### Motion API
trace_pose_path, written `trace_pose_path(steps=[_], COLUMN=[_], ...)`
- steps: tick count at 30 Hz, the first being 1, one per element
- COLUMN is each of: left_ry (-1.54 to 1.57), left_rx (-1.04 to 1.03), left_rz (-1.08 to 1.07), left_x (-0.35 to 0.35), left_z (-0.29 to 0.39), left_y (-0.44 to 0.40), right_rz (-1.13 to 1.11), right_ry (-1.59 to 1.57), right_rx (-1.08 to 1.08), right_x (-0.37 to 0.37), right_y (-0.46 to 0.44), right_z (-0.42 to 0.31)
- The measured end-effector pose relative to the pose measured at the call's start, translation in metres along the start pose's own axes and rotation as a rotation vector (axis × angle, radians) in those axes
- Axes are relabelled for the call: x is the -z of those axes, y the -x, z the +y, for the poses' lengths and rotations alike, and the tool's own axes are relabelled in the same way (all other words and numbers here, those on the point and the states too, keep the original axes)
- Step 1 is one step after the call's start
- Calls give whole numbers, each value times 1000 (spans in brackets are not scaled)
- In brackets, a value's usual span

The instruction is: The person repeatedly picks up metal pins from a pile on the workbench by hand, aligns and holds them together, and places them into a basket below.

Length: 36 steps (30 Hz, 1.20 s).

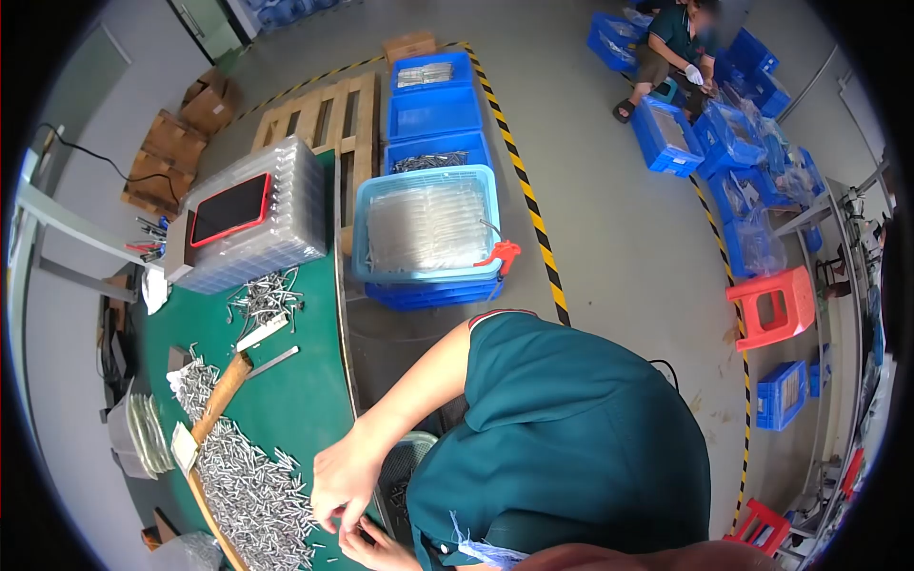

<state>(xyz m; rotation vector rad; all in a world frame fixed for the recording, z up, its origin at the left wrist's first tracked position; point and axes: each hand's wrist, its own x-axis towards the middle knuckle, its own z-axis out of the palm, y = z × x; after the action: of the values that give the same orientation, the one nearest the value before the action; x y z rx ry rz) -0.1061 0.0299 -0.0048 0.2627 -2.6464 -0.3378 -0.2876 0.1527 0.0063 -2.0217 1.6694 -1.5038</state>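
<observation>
My right hand reaches down over the near edge of the green table, its fingers bent and pressed together. Just below it, my left hand has its fingertips close to those of the right, also pinched. Whatever lies between the fingers is too small and hidden to name. Beside the hands, a wide heap of small silvery metal pieces covers the table. A mesh basket is partly hidden under my right forearm.
A wooden strip borders the heap. Further off are longer metal pieces, a stack of clear trays with a red-edged tablet, and a light-blue bin. A seated person is among blue crates; a red stool stands right.
</observation>
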Motion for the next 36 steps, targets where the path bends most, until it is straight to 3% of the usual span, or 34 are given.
trace_pose_path(steps=[5,9,11,15,18,21,24,36], left_ry=[88,192,181,114,78,150,45,113], left_rx=[-51,-62,37,18,143,189,180,277], left_rz=[-37,17,-7,11,-5,48,8,101], left_x=[8,7,7,-6,2,-1,3,9], left_z=[5,2,3,-23,6,10,13,27], left_y=[0,8,12,19,17,19,17,30], right_rz=[-255,-263,-265,-284,-364,-231,-214,-182], right_ry=[140,256,333,325,288,284,305,266], right_rx=[-119,-60,-24,-75,-146,-62,-44,-13], right_x=[-22,-31,-38,-48,-43,-45,-47,-35], right_y=[8,6,3,-3,-4,5,4,3], right_z=[18,17,19,20,12,18,14,11])
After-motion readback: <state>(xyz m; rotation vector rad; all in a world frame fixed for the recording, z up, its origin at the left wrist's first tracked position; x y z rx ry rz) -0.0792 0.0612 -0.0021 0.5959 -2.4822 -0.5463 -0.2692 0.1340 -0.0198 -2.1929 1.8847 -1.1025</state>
